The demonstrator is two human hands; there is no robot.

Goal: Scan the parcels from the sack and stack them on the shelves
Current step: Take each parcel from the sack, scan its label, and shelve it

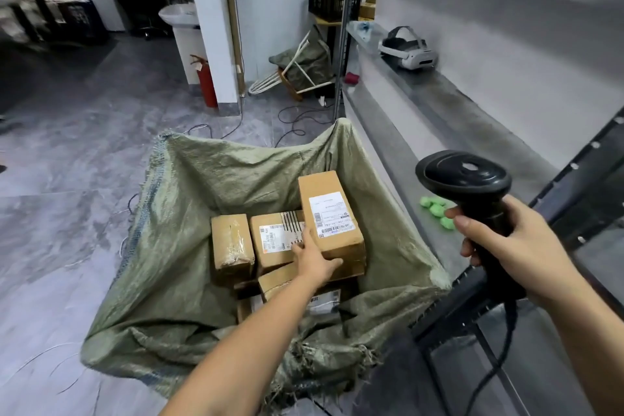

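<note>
Shipping labels, print too small to read
Barcode stickers on the tall box [332, 213] and the middle box [275, 241]; no word or number legible.

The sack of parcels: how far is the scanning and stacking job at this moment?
Done: nothing that shows; the shelf in view bears a headset, no parcel. In hand: the left hand grips the labelled parcel inside the sack, the right hand holds the scanner. Left: scanning it, several other parcels in the sack, and all stacking.
</note>
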